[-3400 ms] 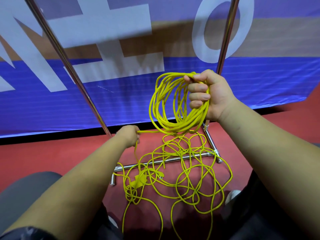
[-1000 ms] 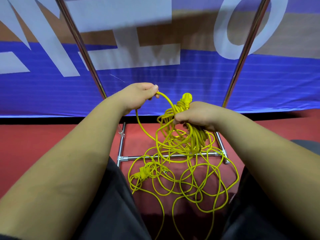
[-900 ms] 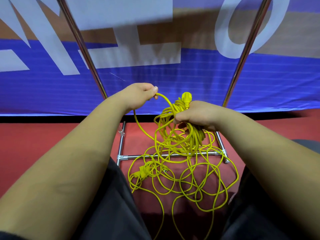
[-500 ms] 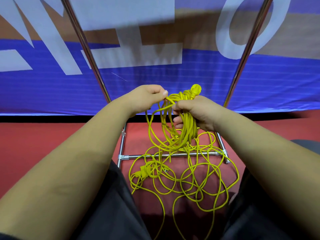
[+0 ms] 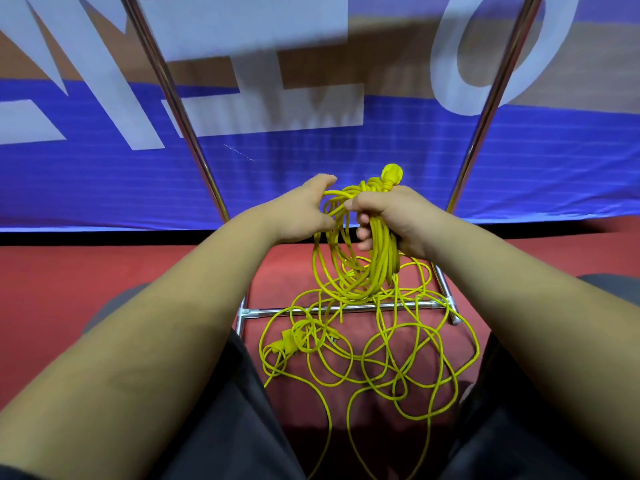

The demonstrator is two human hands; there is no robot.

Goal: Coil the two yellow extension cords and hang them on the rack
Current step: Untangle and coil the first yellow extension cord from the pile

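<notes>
My right hand [image 5: 394,220] grips a bundle of coiled yellow extension cord [image 5: 374,271] that hangs below the fist, with its yellow plug [image 5: 391,174] sticking up above the knuckles. My left hand [image 5: 304,213] sits just left of the bundle, its fingers apart and touching the top loops. A second yellow cord [image 5: 391,358] lies in loose tangled loops on the red floor, with its plug [image 5: 284,344] at the left of the pile. The chrome rack's base bar [image 5: 332,310] runs under the loops, and its two uprights [image 5: 173,98] [image 5: 491,98] rise on either side.
A blue, white and tan banner [image 5: 311,150] stands right behind the rack. Red floor [image 5: 86,289] spreads to both sides. My dark-trousered knees [image 5: 225,427] frame the cord pile at the bottom of the view.
My left hand has brought its loop of cord across to the bundle and spread its fingers there. The right hand has lifted the bundle slightly, and the plug now stands higher.
</notes>
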